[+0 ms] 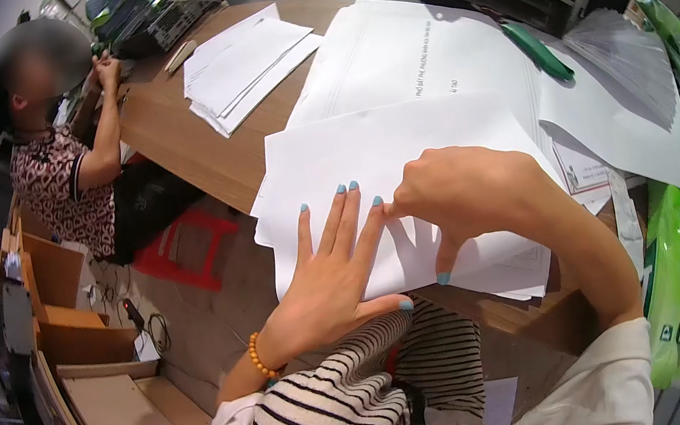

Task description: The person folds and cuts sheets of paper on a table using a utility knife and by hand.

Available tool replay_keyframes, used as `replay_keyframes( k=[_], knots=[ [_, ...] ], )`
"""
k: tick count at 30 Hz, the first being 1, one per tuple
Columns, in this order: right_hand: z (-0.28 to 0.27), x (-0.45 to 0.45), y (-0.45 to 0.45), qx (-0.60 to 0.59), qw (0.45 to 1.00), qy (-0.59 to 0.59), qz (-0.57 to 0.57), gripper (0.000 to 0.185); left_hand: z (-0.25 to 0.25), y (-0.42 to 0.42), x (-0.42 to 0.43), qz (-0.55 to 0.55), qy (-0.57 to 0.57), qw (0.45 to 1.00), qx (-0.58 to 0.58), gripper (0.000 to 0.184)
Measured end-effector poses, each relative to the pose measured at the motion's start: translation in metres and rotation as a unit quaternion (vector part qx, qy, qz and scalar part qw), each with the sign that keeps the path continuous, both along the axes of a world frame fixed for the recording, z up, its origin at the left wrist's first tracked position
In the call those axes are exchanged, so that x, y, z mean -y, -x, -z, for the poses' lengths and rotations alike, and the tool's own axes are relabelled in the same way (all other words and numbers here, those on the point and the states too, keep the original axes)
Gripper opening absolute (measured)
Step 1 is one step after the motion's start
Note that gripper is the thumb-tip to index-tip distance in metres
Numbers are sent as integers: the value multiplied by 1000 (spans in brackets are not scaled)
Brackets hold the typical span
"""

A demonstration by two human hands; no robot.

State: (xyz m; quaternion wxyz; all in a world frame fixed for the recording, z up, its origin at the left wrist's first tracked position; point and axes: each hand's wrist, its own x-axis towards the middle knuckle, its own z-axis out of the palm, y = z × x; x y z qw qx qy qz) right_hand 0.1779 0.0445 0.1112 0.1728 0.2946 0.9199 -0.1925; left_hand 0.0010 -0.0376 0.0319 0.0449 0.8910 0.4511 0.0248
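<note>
A white sheet of paper lies on top of a stack of printed sheets at the near edge of the desk. My left hand rests flat on it, fingers spread and thumb out towards the near edge. On the right part of the same sheet, my right hand presses down with its fingers curled into a fist, knuckles close to the left index fingertip. Its thumb points down to the sheet's near edge, apart from the curled fingers. The right fingertips are tucked out of sight, and no object shows in them.
Behind lies a large printed sheet, with a green pen case at its right. Another paper pile sits further left on the wooden desk. A seated person is at the left, on a red stool. Green packages stand right.
</note>
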Motion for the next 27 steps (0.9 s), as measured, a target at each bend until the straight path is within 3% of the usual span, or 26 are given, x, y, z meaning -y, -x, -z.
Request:
replay_keyframes(
  k=[2, 4, 7, 11, 13, 15, 17, 18, 21, 25, 27],
  knots=[
    [1, 2, -3, -17, 1000, -11, 0, 49, 0, 0, 0, 0, 3, 1000, 14, 97],
    [8, 4, -3, -18, 999, -31, -31, 63, -4, -1, 2, -4, -9, 1000, 25, 96],
    [18, 16, -5, -19, 998, -59, 8, 73, 2, 3, 8, 41, -24, 999, 17, 93],
    [24, 36, -9, -16, 997, -27, 71, 87, 18, 3, 14, 39, -105, 993, 49, 75],
    [38, 57, -11, -82, 974, -192, 89, 98, 30, 4, 12, 38, -139, 989, 20, 67],
    [47, 73, -6, -28, 980, -154, 121, 99, 34, 3, 11, 35, -178, 983, -3, 59],
    [63, 98, 0, -100, 926, -322, 171, 93, 36, 3, 11, 26, -197, 980, 8, 49],
    [64, 107, 4, -88, 928, -333, 141, 89, 31, 2, 12, 25, -176, 984, 15, 49],
    [85, 133, 12, -199, 927, -297, 115, 86, 32, 1, 14, 21, -176, 984, 15, 49],
    [87, 132, -28, -199, 928, -271, 161, 88, 29, 2, 12, 28, -169, 985, 16, 48],
    [73, 133, -60, -126, 929, -261, 230, 90, 30, 2, 12, 30, -171, 985, 10, 47]
  ],
)
